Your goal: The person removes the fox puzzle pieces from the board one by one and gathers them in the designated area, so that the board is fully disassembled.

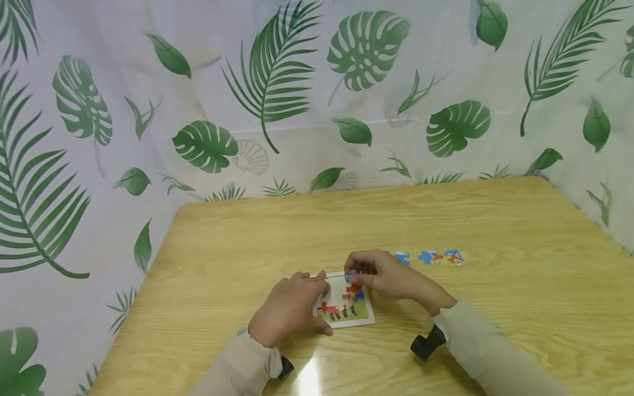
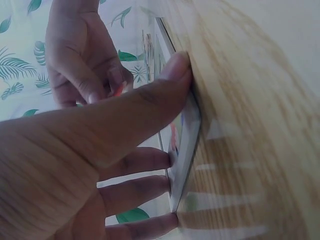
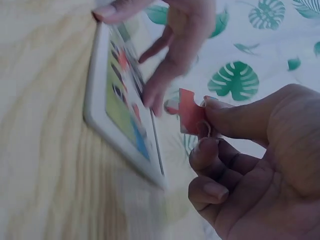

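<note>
Left grip (image 1: 291,303) spread, right grip (image 1: 382,270) pinching, forearms (image 1: 487,344) angled inward

From far away, I see a place like a small booth built around one table (image 1: 238,242). A pale sheet (image 1: 297,165) hangs across the top of the frame and comes down both sides. It has soft creases, big green leaves (image 1: 369,49) and faint shells (image 1: 251,158). The table looks like wood and fills much of the bottom half, with a white shine (image 1: 308,377) at the bottom middle. A little picture puzzle (image 1: 350,313) lies low in the middle. I can't tell if my booth is in a home, an office or a lab.
</note>
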{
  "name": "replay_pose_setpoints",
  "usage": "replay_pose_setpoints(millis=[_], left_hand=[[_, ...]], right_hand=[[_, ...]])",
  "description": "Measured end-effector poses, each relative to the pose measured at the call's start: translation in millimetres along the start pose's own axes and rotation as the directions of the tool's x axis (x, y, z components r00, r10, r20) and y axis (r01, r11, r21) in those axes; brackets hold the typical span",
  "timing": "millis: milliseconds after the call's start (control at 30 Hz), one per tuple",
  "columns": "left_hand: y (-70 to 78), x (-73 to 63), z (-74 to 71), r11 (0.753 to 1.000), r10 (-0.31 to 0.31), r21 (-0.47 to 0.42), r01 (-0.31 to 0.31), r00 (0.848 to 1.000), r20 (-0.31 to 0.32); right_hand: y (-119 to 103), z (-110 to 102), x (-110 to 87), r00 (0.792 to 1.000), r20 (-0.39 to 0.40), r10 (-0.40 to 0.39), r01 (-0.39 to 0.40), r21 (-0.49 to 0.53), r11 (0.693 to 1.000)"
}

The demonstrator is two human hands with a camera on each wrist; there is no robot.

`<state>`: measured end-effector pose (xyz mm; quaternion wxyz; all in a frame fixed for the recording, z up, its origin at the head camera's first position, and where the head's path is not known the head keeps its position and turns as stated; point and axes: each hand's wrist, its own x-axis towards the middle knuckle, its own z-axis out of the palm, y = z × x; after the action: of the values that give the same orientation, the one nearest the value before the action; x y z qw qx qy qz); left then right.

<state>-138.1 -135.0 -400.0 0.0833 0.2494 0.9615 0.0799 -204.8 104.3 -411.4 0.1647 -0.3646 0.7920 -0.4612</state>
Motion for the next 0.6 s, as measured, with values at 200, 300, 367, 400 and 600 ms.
replay_pose_setpoints(millis=[200, 300, 367, 400, 600], left_hand=[[1.5, 1.0, 0.5, 1.0, -0.007, -0.016, 0.007, 1.0, 0.002], [0.8, 1.1, -1.1, 1.0, 0.003, -0.018, -0.004, 1.0, -0.008], [0.9, 1.5, -2.2, 1.0, 0.006, -0.016, -0.006, 1.0, -0.006], [1.0, 1.5, -2.6, 1.0, 0.005, -0.02, -0.005, 1.0, -0.003], [2.7, -0.1, -2.2, 0.999, -0.006, -0.044, 0.006, 1.0, 0.016]], right_hand=[[4, -18, -21.2, 0.998, -0.042, 0.038, -0.039, -0.037, 0.999], [7, -28, -32.7, 0.995, -0.069, 0.074, -0.076, -0.031, 0.997], [10, -35, -40.9, 0.992, -0.092, 0.091, -0.092, -0.013, 0.996], [12, -39, -45.0, 0.99, -0.103, 0.095, -0.096, -0.006, 0.995], [24, -60, -69.8, 0.988, -0.145, 0.048, -0.046, 0.022, 0.999]])
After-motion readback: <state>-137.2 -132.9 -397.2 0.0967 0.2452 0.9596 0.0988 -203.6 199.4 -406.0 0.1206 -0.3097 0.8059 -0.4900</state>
